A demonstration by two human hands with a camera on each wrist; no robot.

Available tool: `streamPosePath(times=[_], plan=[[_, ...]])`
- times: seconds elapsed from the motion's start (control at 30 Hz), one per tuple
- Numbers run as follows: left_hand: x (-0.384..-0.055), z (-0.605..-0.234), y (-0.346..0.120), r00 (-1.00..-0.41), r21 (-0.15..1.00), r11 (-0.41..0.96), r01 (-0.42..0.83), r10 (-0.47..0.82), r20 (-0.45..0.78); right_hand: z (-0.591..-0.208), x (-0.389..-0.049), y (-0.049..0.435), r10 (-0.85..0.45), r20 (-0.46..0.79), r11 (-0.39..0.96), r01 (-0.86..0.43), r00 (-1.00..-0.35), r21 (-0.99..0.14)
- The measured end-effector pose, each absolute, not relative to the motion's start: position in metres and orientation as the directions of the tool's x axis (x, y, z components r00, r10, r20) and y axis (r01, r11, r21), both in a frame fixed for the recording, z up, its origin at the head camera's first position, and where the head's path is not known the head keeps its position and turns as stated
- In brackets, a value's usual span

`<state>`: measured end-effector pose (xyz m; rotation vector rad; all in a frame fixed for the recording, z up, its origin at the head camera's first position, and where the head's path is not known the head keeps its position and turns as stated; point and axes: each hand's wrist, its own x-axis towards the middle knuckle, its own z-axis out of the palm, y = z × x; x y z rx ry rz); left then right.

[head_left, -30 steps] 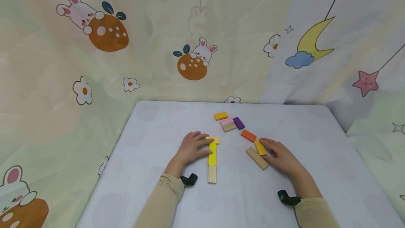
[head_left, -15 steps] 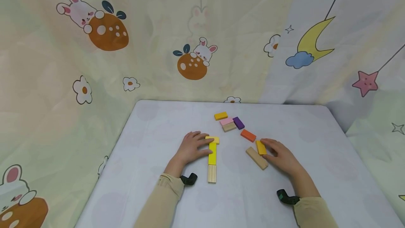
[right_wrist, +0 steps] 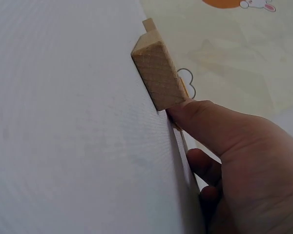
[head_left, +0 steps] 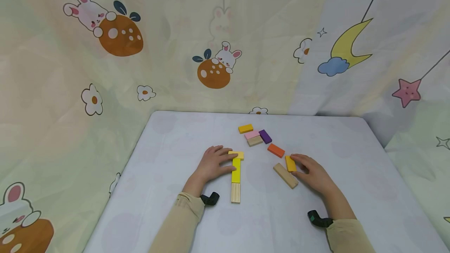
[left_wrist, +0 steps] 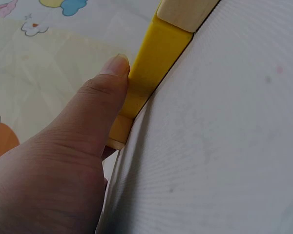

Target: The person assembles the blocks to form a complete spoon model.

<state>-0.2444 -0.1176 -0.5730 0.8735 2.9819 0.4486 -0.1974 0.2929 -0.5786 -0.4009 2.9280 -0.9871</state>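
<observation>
- Pinching an amber cuboid block (head_left: 290,164) by its ends: right hand (head_left: 314,173)
- Likely light, rigid; those ends suit gripping
- Spread left hand (head_left: 212,164), touching bright yellow block (head_left: 236,176)

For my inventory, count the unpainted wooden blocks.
3 wooden blocks: one at the near end of the bright yellow block, one beside the pink block, one beside the amber block in the right hand. More could be hidden.
</observation>
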Motion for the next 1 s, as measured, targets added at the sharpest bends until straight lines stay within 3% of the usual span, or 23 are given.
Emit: streamPosePath(times=[0.43, 1.0], plan=[[-0.246, -0.578, -0.118, -0.844, 0.264, 0.805, 0.532, 0.531, 0.081, -0.563, -0.193, 0.289, -0.185, 0.103, 0.800, -0.211, -0.977, -0.561], [-0.245, -0.576, -0.119, -0.843, 0.266, 0.804, 0.532, 0.531, 0.083, -0.529, -0.174, 0.225, -0.315, 0.223, 0.742, -0.385, -0.923, -0.549]])
